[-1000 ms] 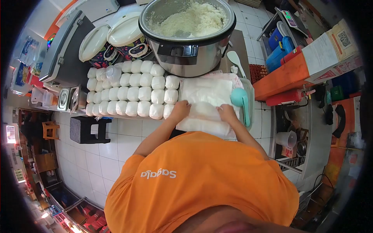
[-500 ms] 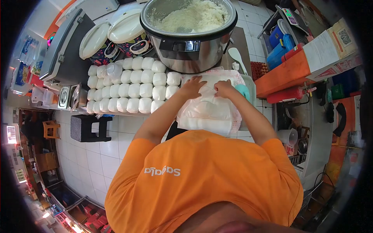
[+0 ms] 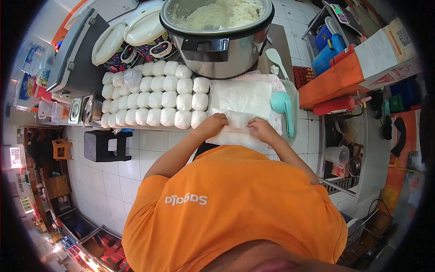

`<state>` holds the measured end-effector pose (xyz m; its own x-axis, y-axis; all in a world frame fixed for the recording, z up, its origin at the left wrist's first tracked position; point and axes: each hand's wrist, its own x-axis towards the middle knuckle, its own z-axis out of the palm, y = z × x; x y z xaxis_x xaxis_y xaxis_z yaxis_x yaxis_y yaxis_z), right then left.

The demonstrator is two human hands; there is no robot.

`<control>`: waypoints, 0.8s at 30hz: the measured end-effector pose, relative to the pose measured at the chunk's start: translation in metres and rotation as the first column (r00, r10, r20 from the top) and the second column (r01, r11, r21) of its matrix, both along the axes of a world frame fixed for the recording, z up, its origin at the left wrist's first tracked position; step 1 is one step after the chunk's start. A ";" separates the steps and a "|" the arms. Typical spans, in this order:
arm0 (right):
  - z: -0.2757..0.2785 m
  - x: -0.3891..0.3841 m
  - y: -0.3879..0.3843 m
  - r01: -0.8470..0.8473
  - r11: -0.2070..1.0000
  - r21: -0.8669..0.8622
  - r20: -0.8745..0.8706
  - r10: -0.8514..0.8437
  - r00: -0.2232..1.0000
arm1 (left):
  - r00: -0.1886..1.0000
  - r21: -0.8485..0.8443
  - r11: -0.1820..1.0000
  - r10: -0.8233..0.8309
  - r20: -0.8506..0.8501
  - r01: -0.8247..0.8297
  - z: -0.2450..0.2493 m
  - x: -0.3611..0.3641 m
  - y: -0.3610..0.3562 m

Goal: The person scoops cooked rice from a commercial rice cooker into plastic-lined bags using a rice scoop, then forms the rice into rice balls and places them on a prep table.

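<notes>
Head view. Holds a folded wrapper [image 3: 235, 120] at the near edge of the bench [image 3: 282, 40], on top of a stack of clear sheets [image 3: 242, 96]. Pins its left end with the left hand [image 3: 212, 125], with fingers curled shut on the fold. Pinches its right end with the right hand [image 3: 261, 129], with fingers likewise closed on it, probably to keep the fold tight and flat. Works close to the body, just beside rows of white wrapped parcels [image 3: 154, 97], likely so that a finished one goes straight into line. Has the open rice cooker [image 3: 217, 47] directly behind the sheets, heaped with cooked rice [image 3: 222, 13], within easy reach. Leaves a teal scoop [image 3: 282, 105] at the sheets' right edge, handle toward the body, handy for the right hand. Keeps a white paddle [image 3: 276, 59] beside the cooker and two lidded pots [image 3: 136, 36] to its left, out of the way.
</notes>
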<state>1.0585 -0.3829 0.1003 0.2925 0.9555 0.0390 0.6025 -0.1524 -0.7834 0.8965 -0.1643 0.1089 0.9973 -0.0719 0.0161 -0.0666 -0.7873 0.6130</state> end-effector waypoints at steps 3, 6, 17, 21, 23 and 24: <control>0.001 -0.009 0.002 0.012 1.000 -0.026 0.081 -0.010 0.997 | 0.999 -0.135 0.990 0.038 0.019 -0.035 0.001 -0.001 -0.001; 0.000 -0.002 0.011 0.057 0.978 -0.199 0.090 -0.039 0.995 | 0.998 -0.108 0.994 0.000 0.070 0.008 -0.014 0.007 0.004; -0.033 0.055 0.056 0.138 0.857 -0.497 0.357 0.057 0.932 | 0.958 0.323 0.922 0.264 -0.113 -0.216 -0.051 0.068 0.015; -0.042 0.039 0.028 0.184 0.890 -0.418 -0.369 -0.351 0.860 | 0.895 -0.003 0.896 0.445 0.034 -0.445 -0.053 0.027 -0.018; -0.023 0.029 0.027 0.242 0.879 -0.411 -0.524 -0.445 0.726 | 0.867 -0.171 0.856 0.498 0.013 -0.489 -0.051 0.017 -0.021; -0.017 0.024 0.026 0.295 0.847 -0.441 -0.655 -0.529 0.540 | 0.871 -0.181 0.856 0.491 -0.008 -0.484 -0.057 0.017 -0.018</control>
<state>1.0827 -0.3574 0.0835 0.4709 0.6567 -0.5891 -0.3374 -0.4829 -0.8080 0.9138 -0.1824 0.0517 0.9024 0.4303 0.0212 0.2723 -0.6079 0.7459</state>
